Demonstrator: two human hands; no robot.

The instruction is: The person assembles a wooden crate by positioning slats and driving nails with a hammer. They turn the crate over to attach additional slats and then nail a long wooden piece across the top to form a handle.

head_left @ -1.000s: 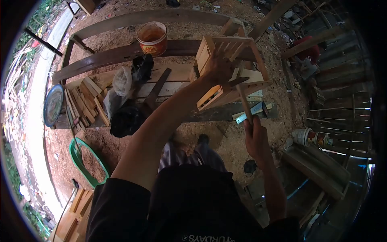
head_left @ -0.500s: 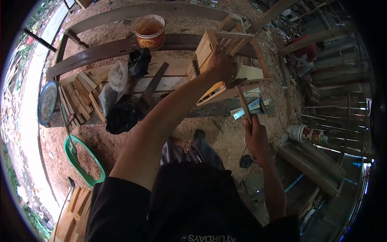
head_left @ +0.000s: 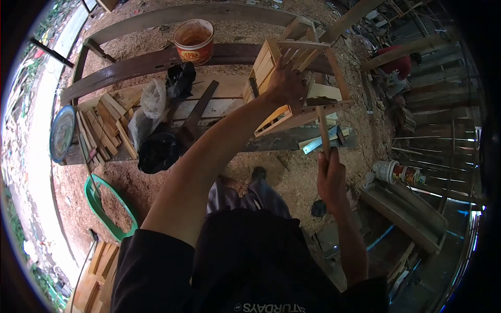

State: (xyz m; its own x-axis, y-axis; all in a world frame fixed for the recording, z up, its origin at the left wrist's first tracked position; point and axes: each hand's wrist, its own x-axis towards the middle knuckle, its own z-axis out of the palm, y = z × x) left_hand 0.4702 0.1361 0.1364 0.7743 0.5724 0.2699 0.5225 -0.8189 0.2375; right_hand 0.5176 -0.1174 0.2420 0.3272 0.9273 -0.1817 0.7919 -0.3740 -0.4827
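My left hand [head_left: 286, 84] lies over the slatted wooden frame [head_left: 276, 124], a small crate-like piece on the bench, and holds it with fingers partly spread. Some fingertips are hidden among the slats. My right hand [head_left: 332, 180] is wrapped round the wooden handle of a hammer [head_left: 324, 128]. The hammer's dark head is close to the frame's right lower edge; whether it touches cannot be made out. Below the frame, a try square [head_left: 319, 142] with a bright metal blade rests at the bench edge.
On the bench [head_left: 261, 143] are a hand saw [head_left: 201, 110], plastic bags [head_left: 154, 99], wood strips [head_left: 102, 128] and a round blue-rimmed tray [head_left: 62, 133]. A bucket [head_left: 193, 41] stands behind. A green tub rim [head_left: 107, 219] lies on the shavings. Another person [head_left: 394, 62] crouches at far right.
The hammer head has moved right and slightly up, and its handle is now more upright. My right hand has shifted slightly. My left hand stays on the frame.
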